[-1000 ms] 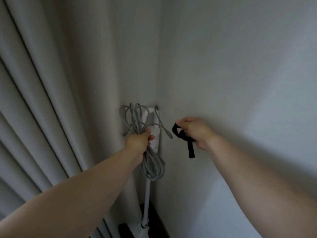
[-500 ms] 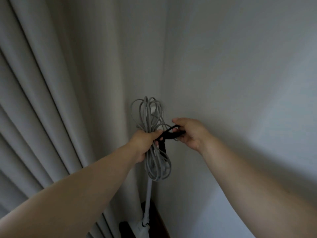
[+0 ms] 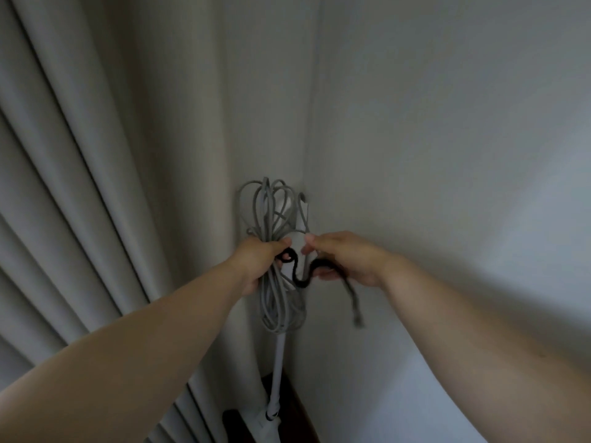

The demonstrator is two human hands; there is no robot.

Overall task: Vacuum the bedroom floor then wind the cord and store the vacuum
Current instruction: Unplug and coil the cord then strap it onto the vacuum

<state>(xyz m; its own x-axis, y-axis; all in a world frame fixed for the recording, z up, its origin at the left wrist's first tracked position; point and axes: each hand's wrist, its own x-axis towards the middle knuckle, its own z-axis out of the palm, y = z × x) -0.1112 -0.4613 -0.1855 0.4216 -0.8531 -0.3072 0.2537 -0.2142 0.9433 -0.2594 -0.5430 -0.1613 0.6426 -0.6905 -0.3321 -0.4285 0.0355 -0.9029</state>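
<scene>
A white stick vacuum [image 3: 277,362] stands upright in the room corner, its top mostly hidden behind a coiled grey cord [image 3: 271,212]. My left hand [image 3: 259,260] grips the bundle of cord loops at its middle, against the vacuum's handle. A black strap [image 3: 299,278] runs in a curve from my left hand's fingers to my right hand [image 3: 345,259], which pinches it just right of the cord. A blurred loose end [image 3: 353,302] hangs below my right hand.
Pale pleated curtains [image 3: 80,187] fill the left side, close to the vacuum. Plain white walls [image 3: 447,155] meet in the corner behind it. A strip of dark floor [image 3: 297,407] and the vacuum's head [image 3: 265,426] show at the bottom.
My right hand came over from the right with the black strap and met my left hand at the cord bundle. The strap now spans both hands, with a loose end swinging below.
</scene>
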